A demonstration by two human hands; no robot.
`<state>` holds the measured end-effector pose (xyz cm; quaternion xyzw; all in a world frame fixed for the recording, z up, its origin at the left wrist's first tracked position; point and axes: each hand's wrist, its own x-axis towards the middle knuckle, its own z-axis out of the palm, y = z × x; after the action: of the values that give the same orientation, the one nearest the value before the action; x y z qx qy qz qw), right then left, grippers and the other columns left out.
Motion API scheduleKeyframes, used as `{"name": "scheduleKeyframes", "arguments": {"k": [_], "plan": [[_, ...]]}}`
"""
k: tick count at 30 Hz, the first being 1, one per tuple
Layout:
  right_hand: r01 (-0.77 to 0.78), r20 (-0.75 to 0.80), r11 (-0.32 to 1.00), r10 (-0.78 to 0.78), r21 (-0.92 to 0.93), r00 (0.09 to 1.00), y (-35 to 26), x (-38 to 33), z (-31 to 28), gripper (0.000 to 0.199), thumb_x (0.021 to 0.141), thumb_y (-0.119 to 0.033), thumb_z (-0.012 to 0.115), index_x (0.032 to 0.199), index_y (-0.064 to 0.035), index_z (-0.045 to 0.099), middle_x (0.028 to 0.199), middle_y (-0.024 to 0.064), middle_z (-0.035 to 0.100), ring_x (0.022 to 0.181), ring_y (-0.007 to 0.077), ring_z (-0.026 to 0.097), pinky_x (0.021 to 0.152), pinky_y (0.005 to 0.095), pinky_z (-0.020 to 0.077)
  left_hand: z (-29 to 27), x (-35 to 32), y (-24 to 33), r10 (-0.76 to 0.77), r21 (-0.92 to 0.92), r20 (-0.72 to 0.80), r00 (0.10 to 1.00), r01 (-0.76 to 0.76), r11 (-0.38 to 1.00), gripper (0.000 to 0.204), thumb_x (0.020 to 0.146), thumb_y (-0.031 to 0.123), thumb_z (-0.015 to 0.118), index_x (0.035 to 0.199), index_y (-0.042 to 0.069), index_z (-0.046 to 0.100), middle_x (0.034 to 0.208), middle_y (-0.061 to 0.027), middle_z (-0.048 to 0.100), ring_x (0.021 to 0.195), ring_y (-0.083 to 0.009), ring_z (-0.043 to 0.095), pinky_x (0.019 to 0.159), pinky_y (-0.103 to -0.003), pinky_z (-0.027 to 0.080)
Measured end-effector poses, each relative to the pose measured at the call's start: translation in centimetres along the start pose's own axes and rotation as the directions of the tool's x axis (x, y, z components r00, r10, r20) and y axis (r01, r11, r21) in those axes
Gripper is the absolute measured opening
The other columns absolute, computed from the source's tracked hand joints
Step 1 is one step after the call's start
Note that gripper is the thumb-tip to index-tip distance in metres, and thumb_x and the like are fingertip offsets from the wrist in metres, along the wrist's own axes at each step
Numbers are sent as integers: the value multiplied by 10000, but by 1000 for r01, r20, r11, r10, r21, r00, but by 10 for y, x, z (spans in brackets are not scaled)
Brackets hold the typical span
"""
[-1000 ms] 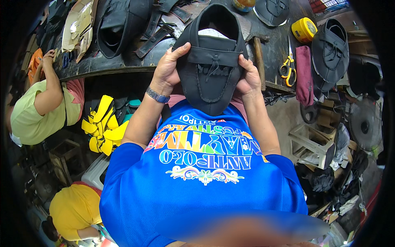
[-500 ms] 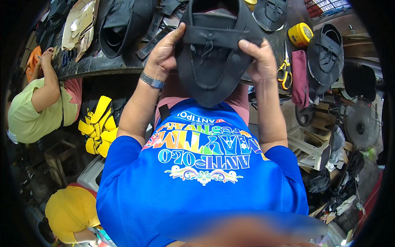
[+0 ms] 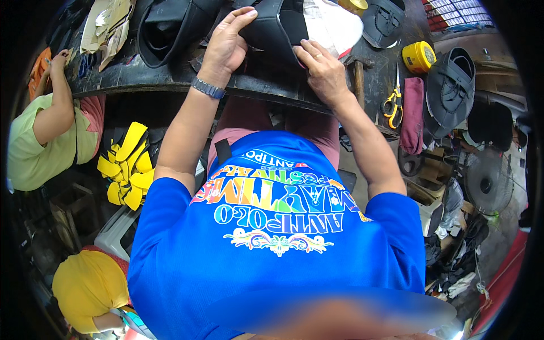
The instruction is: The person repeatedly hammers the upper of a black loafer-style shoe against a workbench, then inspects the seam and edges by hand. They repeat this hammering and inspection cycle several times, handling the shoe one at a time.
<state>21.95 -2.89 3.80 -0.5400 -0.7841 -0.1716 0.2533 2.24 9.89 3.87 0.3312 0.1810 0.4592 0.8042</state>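
Note:
A black shoe upper lies sideways over the near edge of the dark workbench, its white inner face turned to the right. My left hand is closed at its left end, thumb and fingers by the edge. My right hand pinches the near rim where black meets white, with a ring on one finger. Another black shoe upper sits to the left of my left hand. A wooden-handled hammer lies just right of my right hand.
Yellow-handled scissors, a maroon pouch, a yellow tub and more black uppers are on the right. Yellow pieces sit below the bench at left. A person in light green works far left; a fan stands right.
The shoe upper has gone from upright over my lap, laced front facing me, to sideways on the bench, white inside showing. Both hands moved away from me; the right shifted left. The hammer is now uncovered.

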Motion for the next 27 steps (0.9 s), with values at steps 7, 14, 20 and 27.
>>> {"name": "scheduleKeyframes", "arguments": {"k": [7, 14, 20, 27], "plan": [[-334, 163, 941, 321, 60, 933, -14, -54, -44, 729, 823, -123, 704, 1488, -134, 404, 1372, 215, 541, 1302, 379, 493, 1128, 534, 299, -22, -5, -19, 19, -53, 103, 994, -13, 998, 196, 894, 41, 718, 1085, 50, 676, 1020, -65, 708, 992, -149, 666, 922, -292, 521], [-798, 165, 581, 813, -160, 559, 5, -86, -90, 568, 858, 2, 552, 1417, -86, 506, 1170, 266, 624, 1038, 379, 654, 869, 448, 520, -24, -2, -19, 18, 137, 58, 998, -25, 990, 224, 912, 92, 712, 1133, 67, 684, 1058, -44, 704, 1007, -151, 667, 915, -302, 528], [-641, -33, 509, 797, 575, 604, -16, -47, -97, 578, 983, -32, 563, 1529, -134, 405, 1333, 99, 624, 1004, 194, 659, 878, 319, 523, -38, 4, -23, 1, 171, 25, 1000, -6, 985, 250, 916, 107, 710, 1160, 60, 678, 1067, -44, 699, 1019, -148, 662, 910, -297, 531], [-605, 334, 779, 533, 167, 778, -7, 6, -67, 426, 1000, -316, 525, 1421, -253, 527, 918, 279, 688, 916, 466, 658, 808, 530, 513, -29, 3, -25, 53, 212, 0, 999, -52, 976, 223, 938, 147, 684, 1139, 57, 651, 1039, -44, 679, 988, -152, 645, 895, -291, 504]]}}
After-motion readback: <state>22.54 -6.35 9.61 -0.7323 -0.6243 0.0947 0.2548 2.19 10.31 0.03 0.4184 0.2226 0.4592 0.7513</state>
